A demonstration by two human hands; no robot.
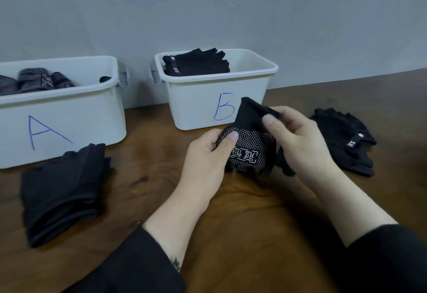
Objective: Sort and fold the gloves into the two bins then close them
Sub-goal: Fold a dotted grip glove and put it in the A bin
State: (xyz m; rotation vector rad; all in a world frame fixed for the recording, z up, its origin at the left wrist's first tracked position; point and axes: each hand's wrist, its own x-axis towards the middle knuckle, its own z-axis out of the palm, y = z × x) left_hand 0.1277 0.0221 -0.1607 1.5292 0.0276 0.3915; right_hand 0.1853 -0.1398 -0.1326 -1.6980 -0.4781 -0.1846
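Note:
Both hands hold a black glove with white grip dots [250,148] just above the wooden table, in front of bin B. My left hand [208,154] pinches its dotted palm at the left side. My right hand [298,140] pinches the plain black cuff and lifts it. White bin A [69,117] at the left holds folded dotted gloves [41,80]. White bin B [208,108] in the middle holds plain black fingerless gloves [196,63]. Both bins stand without lids.
A stack of black gloves [62,191] lies on the table [254,212] in front of bin A. Another pile of black fingerless gloves with small white tags [344,142] lies right of my right hand. A grey wall stands behind the bins.

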